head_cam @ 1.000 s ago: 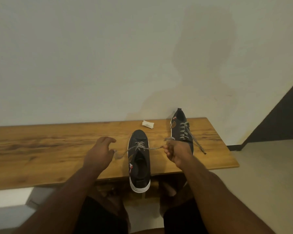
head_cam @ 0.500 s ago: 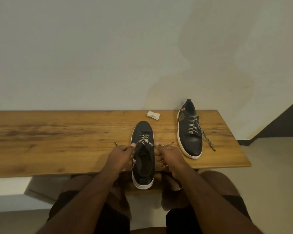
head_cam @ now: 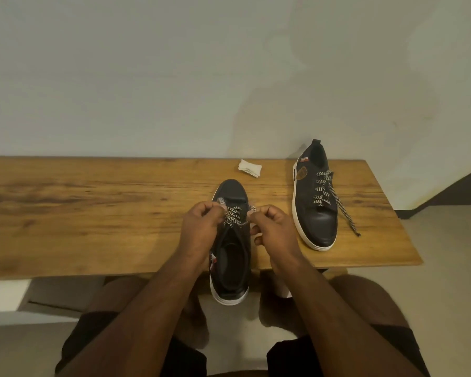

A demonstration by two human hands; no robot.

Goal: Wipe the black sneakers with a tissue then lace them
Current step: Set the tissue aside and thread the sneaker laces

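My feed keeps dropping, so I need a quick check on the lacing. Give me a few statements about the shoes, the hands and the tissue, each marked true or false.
1. Both hands pinch the lace of the near sneaker. True: the left hand and the right hand each hold a part of the lace.
2. The tissue lies inside the far sneaker. False: it lies on the bench, near the wall, apart from both shoes.
3. The near sneaker's heel hangs over the bench's front edge. True.
4. The far sneaker has no lace. False: it is laced, with one loose end trailing on the bench.
5. The two sneakers point the same way. False: their toes point opposite ways.
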